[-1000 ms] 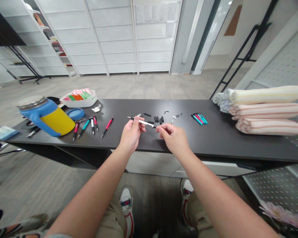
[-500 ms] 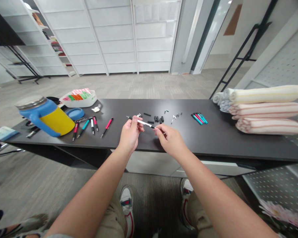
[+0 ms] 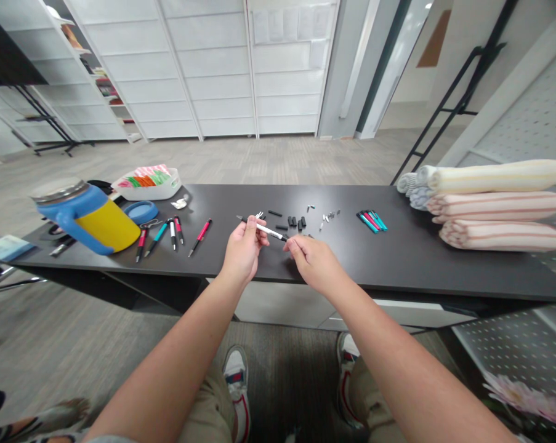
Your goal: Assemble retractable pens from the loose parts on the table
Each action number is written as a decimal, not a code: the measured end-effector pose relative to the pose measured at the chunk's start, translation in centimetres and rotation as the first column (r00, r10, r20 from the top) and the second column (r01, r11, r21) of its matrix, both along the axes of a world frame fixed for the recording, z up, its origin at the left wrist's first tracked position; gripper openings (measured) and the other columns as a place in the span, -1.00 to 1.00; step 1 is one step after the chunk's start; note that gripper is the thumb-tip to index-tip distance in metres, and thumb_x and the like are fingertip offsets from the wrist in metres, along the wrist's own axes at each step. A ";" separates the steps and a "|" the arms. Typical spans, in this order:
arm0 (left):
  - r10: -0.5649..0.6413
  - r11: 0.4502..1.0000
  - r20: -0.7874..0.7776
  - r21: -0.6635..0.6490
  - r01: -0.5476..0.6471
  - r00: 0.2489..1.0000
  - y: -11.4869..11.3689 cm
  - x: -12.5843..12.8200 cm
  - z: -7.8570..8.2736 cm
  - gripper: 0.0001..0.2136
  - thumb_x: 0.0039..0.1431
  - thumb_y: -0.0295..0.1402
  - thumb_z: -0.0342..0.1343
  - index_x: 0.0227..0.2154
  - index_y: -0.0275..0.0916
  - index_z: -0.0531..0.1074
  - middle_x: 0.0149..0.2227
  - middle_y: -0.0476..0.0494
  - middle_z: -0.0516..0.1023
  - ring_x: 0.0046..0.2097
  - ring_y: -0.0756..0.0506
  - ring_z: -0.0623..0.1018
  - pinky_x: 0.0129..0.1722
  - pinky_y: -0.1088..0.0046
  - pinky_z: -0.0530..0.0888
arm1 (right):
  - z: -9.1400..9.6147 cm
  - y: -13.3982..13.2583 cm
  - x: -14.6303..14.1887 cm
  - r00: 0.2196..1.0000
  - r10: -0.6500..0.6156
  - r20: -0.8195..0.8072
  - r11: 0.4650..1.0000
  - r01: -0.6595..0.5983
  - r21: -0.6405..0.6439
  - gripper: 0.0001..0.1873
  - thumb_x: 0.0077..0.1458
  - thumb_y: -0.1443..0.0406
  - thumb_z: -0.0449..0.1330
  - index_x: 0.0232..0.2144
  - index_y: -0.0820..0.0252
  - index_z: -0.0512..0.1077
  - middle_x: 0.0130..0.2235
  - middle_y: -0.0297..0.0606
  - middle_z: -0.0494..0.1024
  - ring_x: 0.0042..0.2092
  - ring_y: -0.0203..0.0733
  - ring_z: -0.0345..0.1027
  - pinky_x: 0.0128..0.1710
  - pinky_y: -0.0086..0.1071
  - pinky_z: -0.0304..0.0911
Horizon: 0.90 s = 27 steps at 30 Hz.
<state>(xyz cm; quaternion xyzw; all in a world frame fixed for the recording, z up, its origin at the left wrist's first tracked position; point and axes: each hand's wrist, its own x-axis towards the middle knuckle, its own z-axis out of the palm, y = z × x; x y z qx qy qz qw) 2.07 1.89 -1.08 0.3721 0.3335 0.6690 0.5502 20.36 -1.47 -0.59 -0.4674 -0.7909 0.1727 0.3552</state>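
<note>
My left hand pinches a slim white-and-black pen near its pointed end, which sticks out to the left. At the pen's other, black end, the fingers of my right hand are closed. The pen is held above the dark table, sloping down to the right. Just beyond my hands lie several short black pen parts and small silvery bits. White sticks show behind my left fingertips. A red pen rests on the table left of my left hand.
Several pens lie by a blue-and-yellow mug and its blue lid. A white basket of colourful packets stands behind. Teal and red barrels lie to the right, with rolled towels stacked at the table's right end.
My right hand's fingers have shifted slightly left and closed further around the pen's black end. My left hand holds the pen in nearly the same place.
</note>
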 end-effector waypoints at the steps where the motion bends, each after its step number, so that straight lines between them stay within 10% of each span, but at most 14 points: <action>1: -0.004 1.000 0.002 0.001 0.004 1.000 0.0 0.0 0.0 -0.64 0.29 -0.05 0.30 -0.30 -0.31 0.54 -0.49 -0.01 0.43 -0.46 0.05 0.43 -0.40 0.53 0.43 | 0.0 0.0 0.0 1.000 -0.008 0.010 1.000 0.008 -0.006 -0.60 0.50 0.13 -0.08 -0.28 0.08 0.46 -0.32 -0.24 0.59 -0.28 -0.11 0.46 -0.21 -0.29 0.20; 27: -0.018 1.000 0.019 -0.006 0.019 1.000 -0.2 0.0 0.3 -0.67 0.34 -0.10 0.27 -0.30 -0.33 0.52 -0.46 -0.03 0.43 -0.45 0.05 0.43 -0.39 0.53 0.44 | 0.7 -0.4 0.1 0.996 -0.069 -0.052 0.992 0.063 -0.105 -0.74 0.44 0.10 0.05 -0.21 0.09 0.40 -0.35 -0.36 0.54 -0.36 -0.21 0.37 -0.32 -0.38 0.12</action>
